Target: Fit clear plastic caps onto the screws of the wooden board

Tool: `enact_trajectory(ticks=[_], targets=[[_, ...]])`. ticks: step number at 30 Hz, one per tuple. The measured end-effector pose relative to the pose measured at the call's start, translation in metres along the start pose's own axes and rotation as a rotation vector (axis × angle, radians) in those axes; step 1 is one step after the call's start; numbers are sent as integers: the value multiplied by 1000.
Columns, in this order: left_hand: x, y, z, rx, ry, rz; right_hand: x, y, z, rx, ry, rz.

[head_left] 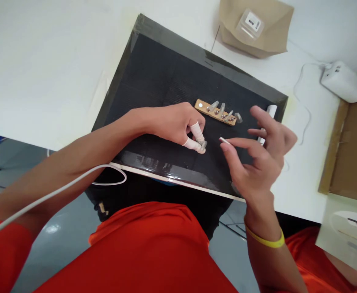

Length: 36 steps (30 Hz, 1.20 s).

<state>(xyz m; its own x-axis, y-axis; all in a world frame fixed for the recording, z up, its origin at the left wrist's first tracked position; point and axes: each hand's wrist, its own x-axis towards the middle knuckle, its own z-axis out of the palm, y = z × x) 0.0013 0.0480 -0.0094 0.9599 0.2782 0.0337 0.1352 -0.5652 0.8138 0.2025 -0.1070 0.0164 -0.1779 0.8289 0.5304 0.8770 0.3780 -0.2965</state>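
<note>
My left hand (178, 124), with white covers on the thumb and a finger, pinches a small greyish see-through piece (203, 145) low over the black mat (160, 77). Between thumb and forefinger, my right hand (260, 156) grips a thin white strip (224, 141) with a darker end, its other fingers raised. Just beyond both hands lies a narrow wooden strip (200, 105) with a white dot at one end. Several small clear tube-like pieces (222, 109) lean on it beside shiny metal bits. A gap separates the two held pieces.
A white roll-like object (271, 110) lies at the mat's right edge, partly behind my right hand. Farther back, a brown paper bag (257, 44) holds a clear plastic box (250, 25). A white power adapter (345, 81) stands at right. A white cable (59, 191) crosses my left arm.
</note>
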Motion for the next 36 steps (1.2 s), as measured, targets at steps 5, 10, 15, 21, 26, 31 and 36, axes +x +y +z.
enact_trajectory(ticks=[5, 10, 15, 21, 26, 31, 36], targets=[[1, 0, -1, -5, -17, -10, -1, 0, 1, 7, -81, -85], [1, 0, -1, 6, -17, -5, -1, -1, 2, 6, -39, -73], [0, -1, 0, 4, -1, -10, -2, 0, 2, 17, 17, -14], [0, 1, -2, -67, -6, -15, -10, 0, 2, 49, 48, 39], [1, 3, -4, -130, -2, -20, -24, -4, 6, 69, 64, 74], [0, 4, -4, -143, 11, -41, -29, -7, 12, 109, 155, 210], [-1, 6, -5, -160, 21, -50, -28, -7, 15, 95, 138, 160]])
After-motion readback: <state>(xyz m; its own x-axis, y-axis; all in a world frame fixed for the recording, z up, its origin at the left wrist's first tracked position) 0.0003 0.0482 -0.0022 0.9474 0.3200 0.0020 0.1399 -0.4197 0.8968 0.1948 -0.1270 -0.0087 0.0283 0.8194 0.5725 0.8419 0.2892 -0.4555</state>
